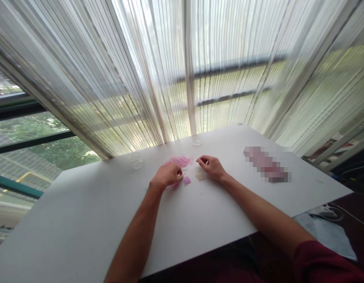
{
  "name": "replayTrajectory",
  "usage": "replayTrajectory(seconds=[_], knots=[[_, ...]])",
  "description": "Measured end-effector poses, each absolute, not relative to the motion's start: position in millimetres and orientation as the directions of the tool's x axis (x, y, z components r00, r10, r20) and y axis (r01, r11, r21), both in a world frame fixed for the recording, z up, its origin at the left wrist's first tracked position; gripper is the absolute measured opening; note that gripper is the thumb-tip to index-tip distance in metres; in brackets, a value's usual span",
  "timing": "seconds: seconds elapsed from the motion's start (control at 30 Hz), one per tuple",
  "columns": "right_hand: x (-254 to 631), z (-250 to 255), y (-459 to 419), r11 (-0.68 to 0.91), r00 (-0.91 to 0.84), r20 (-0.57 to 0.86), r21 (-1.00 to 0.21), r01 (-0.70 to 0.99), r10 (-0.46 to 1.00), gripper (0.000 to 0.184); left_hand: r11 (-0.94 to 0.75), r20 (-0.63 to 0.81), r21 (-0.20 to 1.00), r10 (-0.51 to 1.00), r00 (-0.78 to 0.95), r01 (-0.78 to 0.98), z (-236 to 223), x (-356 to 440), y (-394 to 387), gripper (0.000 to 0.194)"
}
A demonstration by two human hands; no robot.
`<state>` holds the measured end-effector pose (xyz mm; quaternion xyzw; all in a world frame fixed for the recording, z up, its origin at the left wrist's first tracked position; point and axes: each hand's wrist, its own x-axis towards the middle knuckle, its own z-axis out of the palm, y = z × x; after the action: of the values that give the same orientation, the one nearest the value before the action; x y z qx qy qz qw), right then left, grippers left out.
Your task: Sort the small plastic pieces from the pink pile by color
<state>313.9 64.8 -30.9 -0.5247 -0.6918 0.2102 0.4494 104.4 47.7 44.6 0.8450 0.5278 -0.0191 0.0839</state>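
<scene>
My left hand (167, 175) rests on the white table (81, 212) with its fingers curled in a pinch over a heap of small pink pieces (181, 160). What the fingers pinch is too small to name. My right hand (210, 165) lies just to the right, fingers also curled together at the tips, beside a small pale yellowish cluster (200, 176). A smaller pinkish-purple cluster (186, 180) sits between the two hands.
Two small clear dishes stand on the table, one (136, 160) at the left and one (196, 140) near the far edge. A blurred pinkish object (266, 163) lies at the right. Sheer striped curtains (182, 67) hang behind the table before a window.
</scene>
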Motion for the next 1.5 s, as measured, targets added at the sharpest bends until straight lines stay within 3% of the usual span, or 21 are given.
replayTrajectory(seconds=[1.27, 1.5], knots=[[312, -29, 64, 0.348, -0.066, 0.374, -0.767, 0.538, 0.925, 0.025, -0.462, -0.056, 0.031, 0.884, 0.463, 0.886, 52, 108, 41, 0.022], [312, -28, 64, 0.347, -0.069, 0.371, -0.765, 0.543, 0.926, 0.024, -0.445, -0.096, 0.042, 0.889, 0.447, 0.894, 44, 109, 46, 0.02]])
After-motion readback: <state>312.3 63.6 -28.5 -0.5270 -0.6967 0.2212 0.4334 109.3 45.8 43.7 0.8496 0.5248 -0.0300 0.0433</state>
